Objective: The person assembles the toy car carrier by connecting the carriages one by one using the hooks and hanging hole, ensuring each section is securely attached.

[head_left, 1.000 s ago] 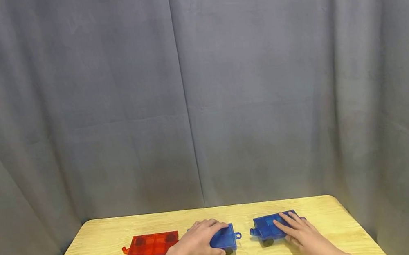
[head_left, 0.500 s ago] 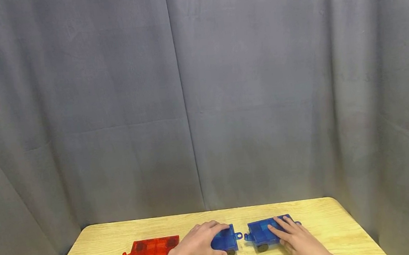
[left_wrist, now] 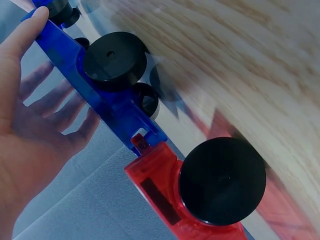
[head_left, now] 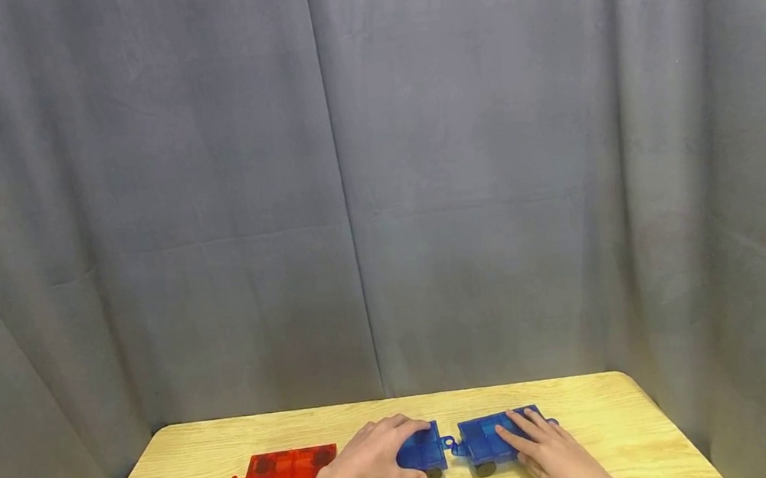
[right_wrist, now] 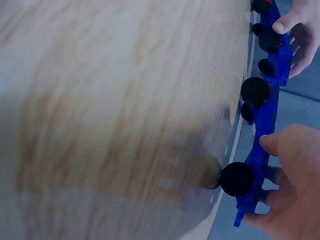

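Three see-through toy wagons with black wheels stand in a row. My left hand (head_left: 373, 459) grips the middle blue wagon (head_left: 422, 448), thumb on its near side and fingers over the top. That wagon's left end is linked to the red wagon (left_wrist: 155, 180), as the left wrist view shows. At the right, my right hand (head_left: 549, 458) holds the other blue wagon (head_left: 485, 433), fingers spread over its top and thumb against its near side. The hook (head_left: 457, 451) on its left end overlaps the middle wagon's ring (head_left: 448, 442). Whether they are hooked, I cannot tell.
The wagons rest on a light wood table (head_left: 189, 450) with rounded far corners. Grey curtains (head_left: 252, 244) hang behind it and along both sides.
My right hand has slid its blue wagon leftward until the hook meets the middle wagon's ring. The left hand keeps hold of the middle wagon, almost still.
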`<state>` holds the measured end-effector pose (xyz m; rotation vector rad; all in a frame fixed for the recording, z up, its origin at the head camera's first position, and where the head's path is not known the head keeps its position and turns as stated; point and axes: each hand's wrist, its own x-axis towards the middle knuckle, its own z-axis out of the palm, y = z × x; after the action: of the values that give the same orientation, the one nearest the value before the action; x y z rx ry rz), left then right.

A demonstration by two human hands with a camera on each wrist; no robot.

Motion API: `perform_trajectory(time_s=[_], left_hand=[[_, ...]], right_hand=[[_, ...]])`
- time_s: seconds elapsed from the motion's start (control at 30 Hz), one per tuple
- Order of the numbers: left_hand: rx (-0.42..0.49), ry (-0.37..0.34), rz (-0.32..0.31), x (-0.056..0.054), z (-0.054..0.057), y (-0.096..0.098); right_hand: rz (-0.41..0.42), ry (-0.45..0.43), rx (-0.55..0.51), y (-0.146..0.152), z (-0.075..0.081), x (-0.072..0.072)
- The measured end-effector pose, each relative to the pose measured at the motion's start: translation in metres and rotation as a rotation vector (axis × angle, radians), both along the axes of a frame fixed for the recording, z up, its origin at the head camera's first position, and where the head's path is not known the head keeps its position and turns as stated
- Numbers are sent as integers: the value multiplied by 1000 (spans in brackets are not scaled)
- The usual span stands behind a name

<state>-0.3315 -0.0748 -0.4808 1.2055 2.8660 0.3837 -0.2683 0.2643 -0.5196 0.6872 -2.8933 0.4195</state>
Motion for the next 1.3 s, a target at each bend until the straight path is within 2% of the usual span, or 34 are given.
perform_trajectory(time_s=[0.6, 0.8, 1.17, 1.3], left_hand=[[-28, 11, 21, -7, -3, -4], [-42, 35, -11, -9, -9, -6], [-64, -24, 31, -12, -12, -12], [-43, -52, 30, -11, -9, -14]], right_hand=[[18, 18, 0, -14, 4, -5], [15, -6, -2, -15, 0, -7], [64, -17, -14, -17, -3, -17], [72, -59, -74, -14, 0, -19]])
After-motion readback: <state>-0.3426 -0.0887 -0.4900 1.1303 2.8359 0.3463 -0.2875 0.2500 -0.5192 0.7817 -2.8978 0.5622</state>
